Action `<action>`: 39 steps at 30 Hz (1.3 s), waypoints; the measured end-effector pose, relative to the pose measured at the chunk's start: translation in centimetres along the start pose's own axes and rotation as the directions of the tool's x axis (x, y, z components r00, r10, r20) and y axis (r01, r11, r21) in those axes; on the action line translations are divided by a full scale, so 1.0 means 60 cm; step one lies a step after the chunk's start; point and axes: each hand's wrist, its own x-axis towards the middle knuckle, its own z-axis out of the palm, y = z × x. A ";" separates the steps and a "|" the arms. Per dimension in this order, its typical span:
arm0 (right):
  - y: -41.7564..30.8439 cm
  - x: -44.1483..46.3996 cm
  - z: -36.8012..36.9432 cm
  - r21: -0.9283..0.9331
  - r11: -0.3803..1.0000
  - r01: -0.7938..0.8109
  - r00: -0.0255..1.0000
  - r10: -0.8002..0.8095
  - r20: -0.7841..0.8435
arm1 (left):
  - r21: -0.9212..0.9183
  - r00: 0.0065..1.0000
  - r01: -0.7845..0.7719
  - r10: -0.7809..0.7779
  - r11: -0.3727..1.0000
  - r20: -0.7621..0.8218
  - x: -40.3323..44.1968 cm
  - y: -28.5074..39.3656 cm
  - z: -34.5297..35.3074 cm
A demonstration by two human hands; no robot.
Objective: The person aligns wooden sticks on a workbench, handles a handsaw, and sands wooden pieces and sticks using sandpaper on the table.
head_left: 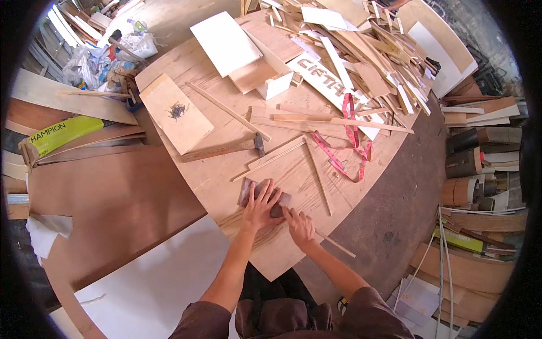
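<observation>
My left hand lies flat with its fingers spread, pressing on a dark brown sheet that looks like sandpaper. Part of the sheet is hidden under the fingers. Just to the right, my right hand is closed around a thin wooden strip, whose free end sticks out past the table edge. The strip's other end runs toward the brown sheet, where I cannot make it out. Beyond my hands, thin strips form a corner on the plywood table.
A hammer lies beside a board with a small heap of nails. A pink measuring tape curls at the right. Farther back are a white-faced box, a lettered board and piled wood offcuts.
</observation>
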 end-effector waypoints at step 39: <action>-0.002 -0.007 -0.003 0.028 0.999 0.045 0.999 -0.044 -0.028 | 0.096 1.000 -0.006 0.003 0.995 0.030 0.004 0.000 0.000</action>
